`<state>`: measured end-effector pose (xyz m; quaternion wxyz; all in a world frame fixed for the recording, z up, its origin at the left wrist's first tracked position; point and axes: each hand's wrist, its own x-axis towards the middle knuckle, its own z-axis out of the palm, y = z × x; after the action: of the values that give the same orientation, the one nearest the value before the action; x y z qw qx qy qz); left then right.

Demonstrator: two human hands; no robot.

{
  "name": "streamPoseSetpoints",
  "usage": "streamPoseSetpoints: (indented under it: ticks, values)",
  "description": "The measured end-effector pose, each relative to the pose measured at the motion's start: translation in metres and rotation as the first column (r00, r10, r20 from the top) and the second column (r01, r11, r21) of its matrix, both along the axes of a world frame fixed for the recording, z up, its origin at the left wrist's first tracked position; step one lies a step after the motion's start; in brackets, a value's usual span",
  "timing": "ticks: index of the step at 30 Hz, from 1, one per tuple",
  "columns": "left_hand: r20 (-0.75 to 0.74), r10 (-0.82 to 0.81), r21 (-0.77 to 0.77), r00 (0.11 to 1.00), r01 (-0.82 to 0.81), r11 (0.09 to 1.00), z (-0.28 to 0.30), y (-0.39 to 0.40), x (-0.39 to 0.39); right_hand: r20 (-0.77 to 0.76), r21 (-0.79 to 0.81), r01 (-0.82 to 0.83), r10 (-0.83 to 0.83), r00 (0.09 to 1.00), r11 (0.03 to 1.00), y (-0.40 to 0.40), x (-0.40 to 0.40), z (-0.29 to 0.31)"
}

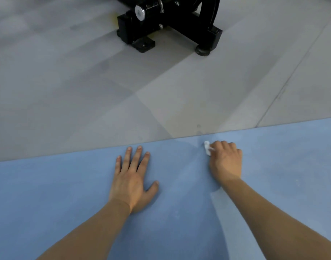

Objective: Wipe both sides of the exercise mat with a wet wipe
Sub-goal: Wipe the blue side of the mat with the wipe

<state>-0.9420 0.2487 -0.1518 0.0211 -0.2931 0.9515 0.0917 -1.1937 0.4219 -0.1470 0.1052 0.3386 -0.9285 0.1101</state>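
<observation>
The exercise mat [70, 188] lies flat on the floor in front of you, filling the lower part of the view from side to side. It is a plain matte blue with a faintly mottled surface, and its far edge runs as a straight line, climbing slightly toward the right. A paler wedge-shaped patch shows on the mat beside your right forearm.

Your right hand [226, 162] sits on the mat just inside that far edge. Its fingers are curled tight around the wet wipe [207, 148], a small crumpled white wad that pokes out past your knuckles and touches the mat. How much of the wipe is tucked inside your fist cannot be told.

Your left hand [131, 177] rests palm-down on the mat, to the left of your right hand and well apart from it. Its fingers are straight and slightly spread, the tips close to the mat's far edge, the thumb angled out to the side; it holds nothing.

Beyond the mat's far edge the floor [67, 91] is grey, made of large smooth panels with thin seams and broad bands of light and shadow crossing it. Farther still from the mat, at the top of the view, stands the black metal base of a machine [166, 29], with a round silver cap on one end and a round rubber foot on the floor.
</observation>
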Motion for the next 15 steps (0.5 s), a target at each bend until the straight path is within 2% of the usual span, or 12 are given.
streamPoseSetpoints:
  ticks: [3,4,7,11,15]
  values:
    - [0.004,-0.002,-0.003,1.000,0.002,1.000,0.001,0.000,0.001,0.114,-0.063,0.198,-0.190,0.975,0.978,-0.010,0.004,-0.002]
    - [-0.005,-0.003,-0.001,1.000,0.003,1.000,0.001,0.000,0.001,0.142,-0.098,0.220,-0.205,0.968,0.970,-0.021,0.012,-0.001]
    - [-0.019,-0.016,0.005,1.000,0.016,1.000,0.001,0.000,0.001,0.088,-0.145,0.066,-0.053,0.995,0.987,-0.066,0.053,-0.002]
    - [0.003,-0.012,0.014,1.000,0.012,1.000,0.002,-0.001,0.000,0.138,-0.126,-0.172,0.189,0.972,0.977,-0.116,0.102,0.000]
    - [0.008,-0.006,0.011,1.000,0.006,1.000,0.004,-0.001,0.001,0.104,-0.071,-0.345,0.351,0.931,0.936,-0.107,0.086,-0.001]
